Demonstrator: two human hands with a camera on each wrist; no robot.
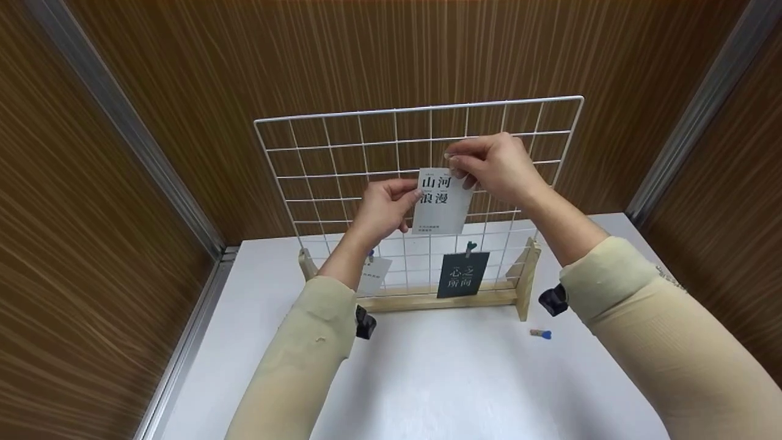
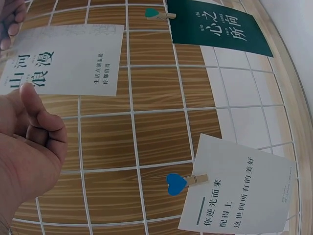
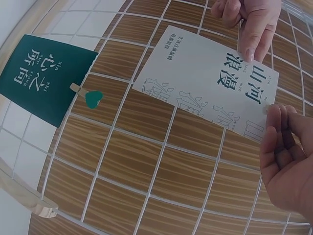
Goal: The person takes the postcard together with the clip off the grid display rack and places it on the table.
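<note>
A white card point(image 1: 441, 211) with dark Chinese characters is held up against the white wire grid point(image 1: 342, 160). My left hand point(image 1: 382, 208) pinches the card's left edge between thumb and fingers. At the middle of its top edge, my right hand point(image 1: 498, 165) pinches a small pale clothespin point(image 3: 266, 109), mostly hidden by the fingertips. Below, a dark green card point(image 1: 462, 276) hangs from a clothespin with a green heart point(image 3: 94, 99). Lower left hangs another white card point(image 2: 239, 188), held by a clothespin with a blue heart point(image 2: 176, 184); my left forearm partly covers it in the head view.
The grid stands in a wooden base point(image 1: 421, 302) on a white table point(image 1: 440, 373). A loose clothespin with a blue heart point(image 1: 541, 334) lies right of the base. Brown wood-grain panels point(image 1: 183, 73) enclose the back and sides.
</note>
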